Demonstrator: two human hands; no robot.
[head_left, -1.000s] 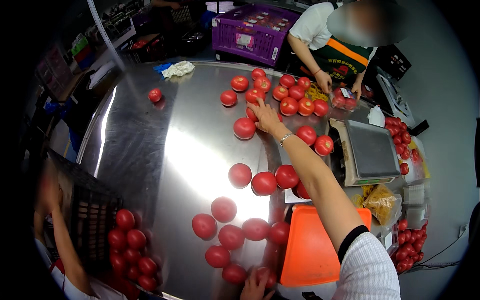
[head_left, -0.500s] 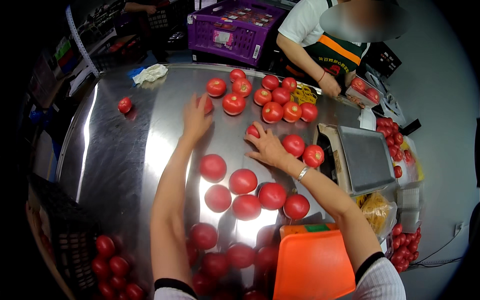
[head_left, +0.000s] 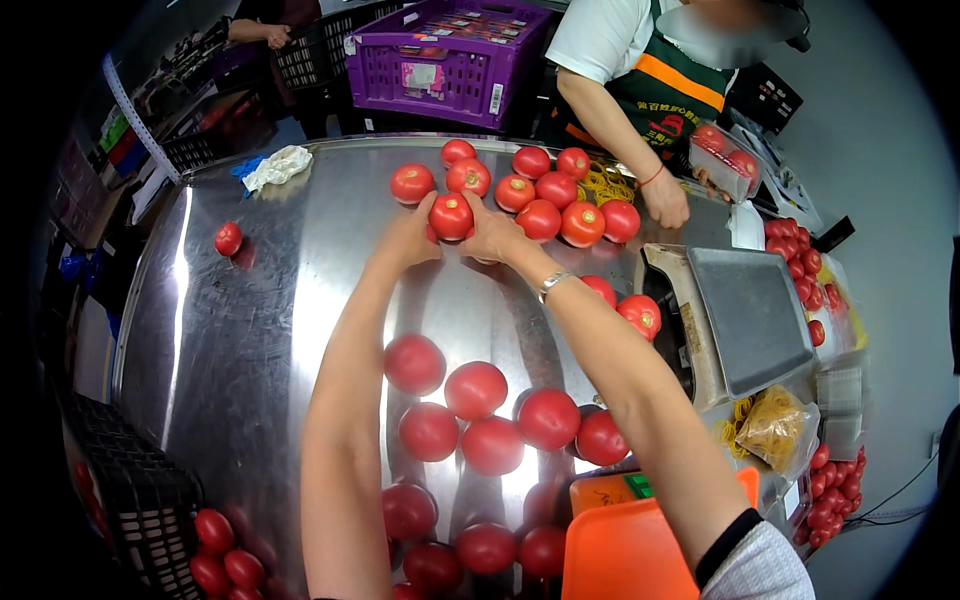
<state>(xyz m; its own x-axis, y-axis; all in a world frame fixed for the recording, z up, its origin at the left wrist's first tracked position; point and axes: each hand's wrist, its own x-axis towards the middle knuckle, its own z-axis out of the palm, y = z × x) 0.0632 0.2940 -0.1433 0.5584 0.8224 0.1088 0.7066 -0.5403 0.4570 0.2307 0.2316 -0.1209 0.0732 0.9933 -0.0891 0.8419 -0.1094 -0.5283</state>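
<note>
My left hand [head_left: 408, 238] and my right hand [head_left: 492, 234] meet at the far middle of a steel table, fingers curled, one on each side of a red tomato [head_left: 451, 215]. Slivers of red show under both hands, where each closes round a tomato mostly hidden by its fingers. Just beyond stand more tomatoes [head_left: 412, 183], with another cluster [head_left: 556, 188] to the right of my right hand. Nearer me, under my forearms, several larger-looking tomatoes [head_left: 476, 390] lie spread over the shiny steel.
An orange tray [head_left: 630, 555] lies by my right forearm, a scale [head_left: 750, 320] at right, yellow rubber bands [head_left: 606, 184] beyond. A black crate [head_left: 150, 500] is at lower left. A co-worker's hand [head_left: 664, 200] rests across the table, near a clear box of tomatoes [head_left: 725, 160].
My right hand has moved left and away from me with its tomato; my left hand has shifted slightly right. Both now flank one tomato. The co-worker's near hand has come down to the table.
</note>
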